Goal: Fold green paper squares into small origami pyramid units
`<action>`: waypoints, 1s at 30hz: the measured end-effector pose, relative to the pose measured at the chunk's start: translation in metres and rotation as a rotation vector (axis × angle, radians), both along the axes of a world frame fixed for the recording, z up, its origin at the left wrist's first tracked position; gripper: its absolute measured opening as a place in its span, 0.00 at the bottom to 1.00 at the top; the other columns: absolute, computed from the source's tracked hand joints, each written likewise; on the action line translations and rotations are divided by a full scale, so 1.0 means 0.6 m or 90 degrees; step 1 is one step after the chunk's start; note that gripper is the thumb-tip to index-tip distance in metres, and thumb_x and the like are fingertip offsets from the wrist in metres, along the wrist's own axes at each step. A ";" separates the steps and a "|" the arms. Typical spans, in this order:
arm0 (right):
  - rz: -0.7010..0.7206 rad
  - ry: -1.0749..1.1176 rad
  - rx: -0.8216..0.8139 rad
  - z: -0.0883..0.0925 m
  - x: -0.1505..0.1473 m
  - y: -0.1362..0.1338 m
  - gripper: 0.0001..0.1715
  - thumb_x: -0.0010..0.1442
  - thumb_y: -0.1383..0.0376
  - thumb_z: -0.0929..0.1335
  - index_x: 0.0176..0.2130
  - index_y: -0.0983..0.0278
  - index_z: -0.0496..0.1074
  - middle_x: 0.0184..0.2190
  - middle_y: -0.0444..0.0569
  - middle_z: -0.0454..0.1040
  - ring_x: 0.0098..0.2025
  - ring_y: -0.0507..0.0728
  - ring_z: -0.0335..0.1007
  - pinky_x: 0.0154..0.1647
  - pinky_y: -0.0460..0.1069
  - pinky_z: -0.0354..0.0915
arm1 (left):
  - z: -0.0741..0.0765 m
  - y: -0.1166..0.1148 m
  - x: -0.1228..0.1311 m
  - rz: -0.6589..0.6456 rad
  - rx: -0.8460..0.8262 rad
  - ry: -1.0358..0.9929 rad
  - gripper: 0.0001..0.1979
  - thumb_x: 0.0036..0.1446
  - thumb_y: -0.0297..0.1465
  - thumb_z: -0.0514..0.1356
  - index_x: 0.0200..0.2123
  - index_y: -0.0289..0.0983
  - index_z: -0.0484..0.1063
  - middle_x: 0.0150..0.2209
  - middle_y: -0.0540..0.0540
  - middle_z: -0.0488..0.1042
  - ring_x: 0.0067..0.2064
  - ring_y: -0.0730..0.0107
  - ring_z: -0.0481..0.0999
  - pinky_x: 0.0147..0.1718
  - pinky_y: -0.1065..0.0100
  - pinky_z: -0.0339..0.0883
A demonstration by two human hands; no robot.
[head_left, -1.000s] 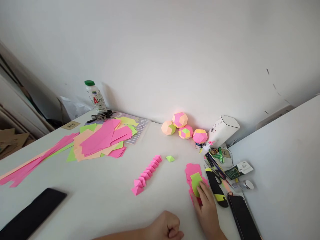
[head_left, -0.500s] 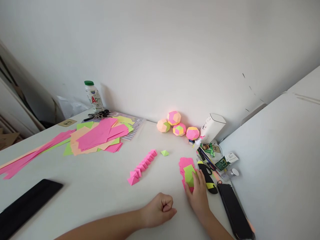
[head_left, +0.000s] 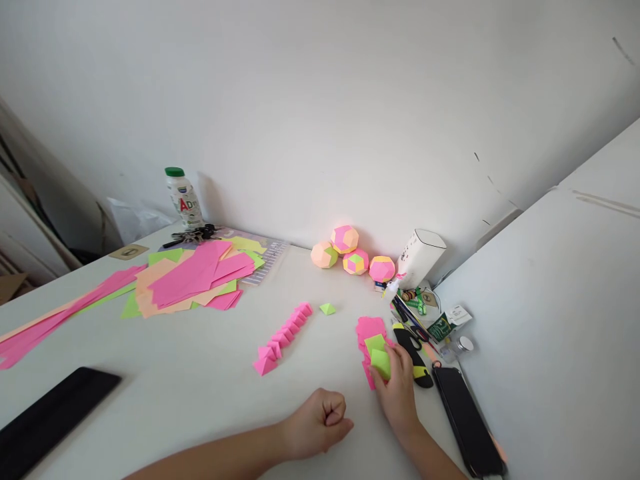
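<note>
My right hand rests on a small stack of pink paper squares and pinches a green paper square lifted off the top of it; another green square lies just behind. My left hand is a closed fist on the white table, with nothing visible in it. A row of folded pink paper pyramids runs diagonally in front of my left hand, and one folded green pyramid lies at its far end.
Several paper polyhedron balls sit by the wall. Loose pink, peach and green sheets spread at the left, with keys and a bottle behind. A black phone, cutter, pens and a white box crowd the right. A black object lies near left.
My right hand has drawn back slightly and pulled one green square up off the stack. My left fist has stayed put on the table since half a second ago.
</note>
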State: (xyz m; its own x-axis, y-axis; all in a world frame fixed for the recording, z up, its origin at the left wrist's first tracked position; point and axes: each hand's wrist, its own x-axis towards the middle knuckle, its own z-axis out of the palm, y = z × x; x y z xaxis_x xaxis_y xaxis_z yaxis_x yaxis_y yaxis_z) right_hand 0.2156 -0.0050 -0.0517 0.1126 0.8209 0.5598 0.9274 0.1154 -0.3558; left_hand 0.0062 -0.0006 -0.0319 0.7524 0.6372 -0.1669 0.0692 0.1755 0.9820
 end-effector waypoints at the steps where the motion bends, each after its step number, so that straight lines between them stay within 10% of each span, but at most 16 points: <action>1: 0.004 0.002 0.007 0.000 0.001 -0.001 0.19 0.62 0.60 0.62 0.51 0.66 0.63 0.48 0.60 0.62 0.52 0.67 0.60 0.48 0.62 0.64 | 0.001 0.000 0.000 -0.001 0.000 0.000 0.23 0.50 0.38 0.60 0.18 0.39 0.46 0.12 0.61 0.50 0.14 0.83 0.55 0.13 0.77 0.44; 30: 0.125 -0.017 0.129 0.025 -0.002 -0.003 0.12 0.63 0.64 0.62 0.34 0.62 0.74 0.28 0.50 0.73 0.30 0.58 0.71 0.31 0.52 0.67 | -0.034 0.017 0.008 0.005 0.080 -0.009 0.27 0.47 0.42 0.63 0.13 0.37 0.47 0.15 0.58 0.49 0.18 0.83 0.47 0.18 0.73 0.40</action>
